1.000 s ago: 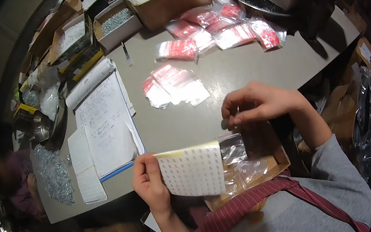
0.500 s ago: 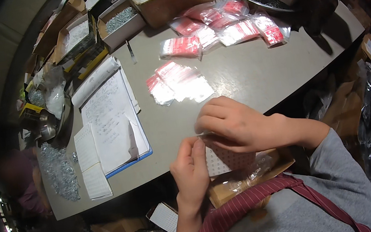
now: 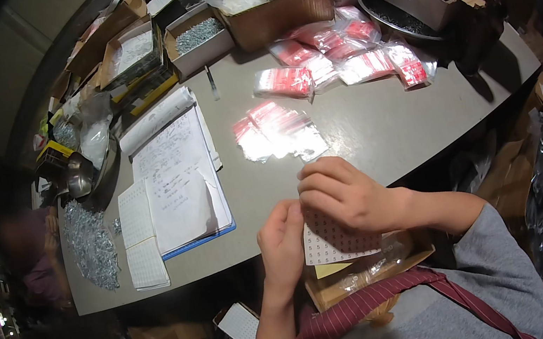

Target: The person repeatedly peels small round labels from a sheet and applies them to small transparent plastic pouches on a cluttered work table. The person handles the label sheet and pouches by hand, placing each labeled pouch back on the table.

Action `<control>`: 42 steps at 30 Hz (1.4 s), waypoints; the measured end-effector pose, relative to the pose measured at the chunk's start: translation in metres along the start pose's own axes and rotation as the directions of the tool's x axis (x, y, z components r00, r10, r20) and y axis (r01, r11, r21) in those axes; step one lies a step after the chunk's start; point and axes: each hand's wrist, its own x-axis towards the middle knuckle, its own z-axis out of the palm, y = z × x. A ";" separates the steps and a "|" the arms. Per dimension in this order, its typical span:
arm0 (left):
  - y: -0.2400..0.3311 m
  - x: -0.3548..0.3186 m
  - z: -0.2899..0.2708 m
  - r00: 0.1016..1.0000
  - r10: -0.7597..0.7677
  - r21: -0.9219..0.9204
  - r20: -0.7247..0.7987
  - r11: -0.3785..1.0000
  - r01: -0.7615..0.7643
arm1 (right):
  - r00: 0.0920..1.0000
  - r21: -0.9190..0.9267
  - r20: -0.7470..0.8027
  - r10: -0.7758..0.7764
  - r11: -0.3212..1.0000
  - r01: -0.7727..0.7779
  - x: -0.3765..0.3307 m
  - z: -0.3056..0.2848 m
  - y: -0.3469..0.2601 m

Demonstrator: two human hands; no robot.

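My left hand (image 3: 282,244) grips the left edge of a white sheet of small printed stickers (image 3: 329,244), held over the near table edge. My right hand (image 3: 343,195) lies across the top of the same sheet, fingers curled and pinching at it near the left thumb. Under the sheet sits a cardboard box (image 3: 366,274) with clear plastic bags in it, resting on my lap. Small clear bags with red tops (image 3: 278,133) lie on the grey table (image 3: 393,129) just beyond my hands.
An open notebook (image 3: 177,177) and more sticker sheets (image 3: 141,243) lie at the left. A heap of metal screws (image 3: 90,244) covers the left end. More red-topped bags (image 3: 346,58) and cardboard boxes of hardware (image 3: 194,40) stand at the back. A person (image 3: 25,251) sits at far left.
The sticker sheet, held out flat by my left hand a second ago, is now closer to me and mostly covered. My right hand came down from the table onto the sheet.
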 end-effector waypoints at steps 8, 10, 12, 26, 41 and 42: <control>-0.005 0.006 -0.009 0.981 0.136 0.336 -0.141 0.938 -0.081 | 0.861 0.049 0.283 0.422 0.891 -0.452 -0.009 -0.028 0.060; -0.005 0.001 -0.010 0.979 0.155 0.372 -0.133 0.923 -0.096 | 0.867 -0.034 0.328 0.374 0.922 -0.385 -0.016 -0.039 0.054; 0.004 -0.006 -0.006 0.990 0.105 0.375 -0.094 0.925 -0.062 | 0.789 -0.115 0.429 0.439 0.893 -0.434 -0.017 -0.057 0.036; -0.003 0.014 0.040 0.739 0.505 0.592 0.447 0.453 -0.667 | 0.868 0.094 0.331 0.370 0.903 -0.420 -0.022 -0.044 0.075; -0.003 -0.002 0.025 0.838 0.490 0.525 0.242 0.660 -0.537 | 0.788 -0.313 0.241 0.567 0.814 -0.490 -0.035 -0.059 0.063; -0.004 -0.007 0.019 0.873 0.456 0.478 0.176 0.736 -0.480 | 0.800 -0.303 0.285 0.528 0.842 -0.447 -0.038 -0.065 0.059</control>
